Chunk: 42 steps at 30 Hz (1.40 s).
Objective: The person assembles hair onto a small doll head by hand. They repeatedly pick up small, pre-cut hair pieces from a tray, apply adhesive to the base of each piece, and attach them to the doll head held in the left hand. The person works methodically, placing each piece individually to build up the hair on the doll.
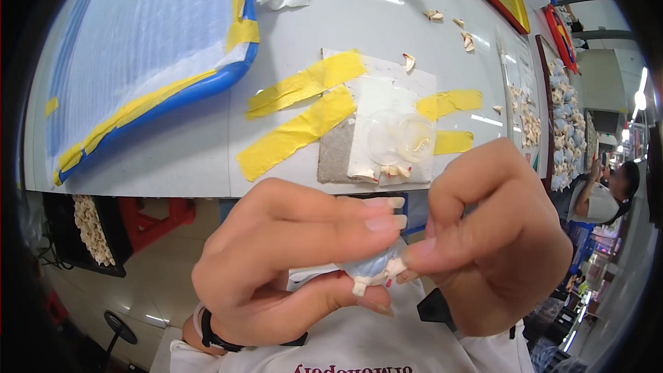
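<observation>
My left hand (276, 255) grips a small light-blue and cream figurine (371, 266) between its thumb and fingers, just in front of my chest. Much of the figurine is covered by those fingers. My right hand (501, 235) has its thumb and index finger pinched on a small cream piece (395, 267) with a red mark, at the figurine's right side. Whether that piece is joined to the figurine, I cannot tell. Beyond the hands, a round clear dish (414, 137) rests on a white sheet (366, 114) over grey board, with small cream pieces (395, 170) along the near edge.
Yellow tape strips (297, 131) hold the board to the white table (186, 159). At left stands a blue tray (221, 79) lined with wrap. Loose cream pieces (468, 41) lie at the back. A tray of blue-and-cream figurines (566, 124) and another person (597, 193) are at right.
</observation>
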{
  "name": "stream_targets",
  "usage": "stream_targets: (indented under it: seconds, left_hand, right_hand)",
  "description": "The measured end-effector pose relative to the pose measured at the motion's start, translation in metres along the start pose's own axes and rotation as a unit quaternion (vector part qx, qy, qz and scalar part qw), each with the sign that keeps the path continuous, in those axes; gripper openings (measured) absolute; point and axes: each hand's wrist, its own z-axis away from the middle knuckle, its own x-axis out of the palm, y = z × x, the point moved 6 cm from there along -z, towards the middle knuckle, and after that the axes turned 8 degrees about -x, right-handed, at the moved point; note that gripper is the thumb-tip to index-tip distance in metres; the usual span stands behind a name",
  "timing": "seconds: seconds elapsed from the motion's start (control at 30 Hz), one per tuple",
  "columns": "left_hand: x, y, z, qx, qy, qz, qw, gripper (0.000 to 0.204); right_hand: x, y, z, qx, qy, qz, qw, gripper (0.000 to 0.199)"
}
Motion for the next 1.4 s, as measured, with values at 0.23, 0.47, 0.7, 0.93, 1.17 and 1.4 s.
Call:
stream_targets:
  seconds: [0.23, 0.47, 0.7, 0.93, 1.17, 1.4]
  left_hand:
    - [0.013, 0.022, -0.003, 0.057, -0.008, -0.095, 0.994, 0.028]
    - [0.021, 0.022, -0.002, 0.051, -0.035, -0.084, 0.995, 0.022]
    - [0.029, 0.025, 0.002, 0.054, -0.038, -0.088, 0.994, 0.026]
    - [0.041, 0.035, 0.003, 0.090, 0.047, -0.134, 0.986, 0.044]
    - [0.080, 0.046, 0.006, 0.192, -0.002, -0.380, 0.905, 0.034]
    - [0.040, 0.025, 0.006, 0.140, 0.054, -0.441, 0.885, 0.041]
  right_hand:
    - [-0.004, -0.009, 0.006, -0.095, 0.063, 0.035, 0.993, 0.023]
    - [-0.012, -0.007, 0.016, -0.077, 0.077, 0.014, 0.994, 0.022]
    - [-0.016, -0.005, 0.029, -0.090, 0.128, 0.012, 0.988, 0.022]
    - [-0.019, 0.005, 0.046, -0.026, 0.122, -0.131, 0.984, 0.032]
    - [-0.012, 0.017, 0.072, 0.141, 0.060, -0.406, 0.901, 0.044]
    - [-0.225, 0.094, 0.168, 0.219, 0.365, 0.150, 0.892, 0.019]
